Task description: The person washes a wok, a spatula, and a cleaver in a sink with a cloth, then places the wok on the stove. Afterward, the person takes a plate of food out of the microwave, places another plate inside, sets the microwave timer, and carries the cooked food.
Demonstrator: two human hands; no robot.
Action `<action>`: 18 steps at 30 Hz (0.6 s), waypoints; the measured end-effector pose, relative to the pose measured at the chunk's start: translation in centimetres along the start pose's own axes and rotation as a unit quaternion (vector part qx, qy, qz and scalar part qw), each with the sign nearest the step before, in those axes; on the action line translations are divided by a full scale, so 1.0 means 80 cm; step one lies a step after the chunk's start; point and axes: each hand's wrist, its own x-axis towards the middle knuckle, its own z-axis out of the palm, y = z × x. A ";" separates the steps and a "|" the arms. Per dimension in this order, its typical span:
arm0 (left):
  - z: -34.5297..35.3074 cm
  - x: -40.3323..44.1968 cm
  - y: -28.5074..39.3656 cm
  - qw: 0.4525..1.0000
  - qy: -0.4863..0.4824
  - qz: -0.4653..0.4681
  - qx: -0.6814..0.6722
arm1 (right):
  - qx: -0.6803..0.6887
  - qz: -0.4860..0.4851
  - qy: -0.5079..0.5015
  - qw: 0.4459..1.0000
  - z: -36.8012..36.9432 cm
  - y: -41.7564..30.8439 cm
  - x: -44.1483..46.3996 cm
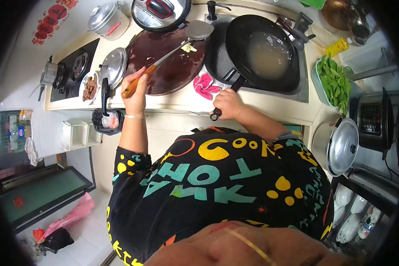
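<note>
My left hand is closed around the wooden handle of a spatula. The metal blade rests above the far edge of a dark round cutting board, which bears some pale scraps. My right hand grips the handle of a black wok. The wok sits tilted over the sink, and cloudy water lies in it. Between my hands, a pink cloth lies at the counter edge beside the board.
A lid with a black handle and a plate of meat stand left, near the stove. A cooker lid and a soap dispenser stand behind. At right are a tub of leafy greens and a lidded pot.
</note>
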 end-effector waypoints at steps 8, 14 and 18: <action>-0.007 0.052 -0.059 0.989 0.005 -0.082 -0.123 | -0.001 0.006 0.002 1.000 0.002 -0.004 0.006; -0.075 0.045 -0.136 0.925 0.066 -0.212 -0.309 | 0.009 0.012 0.030 0.999 0.007 -0.006 0.007; -0.087 0.034 -0.157 0.861 0.122 -0.319 -0.377 | 0.008 0.014 0.027 1.000 0.002 -0.011 0.007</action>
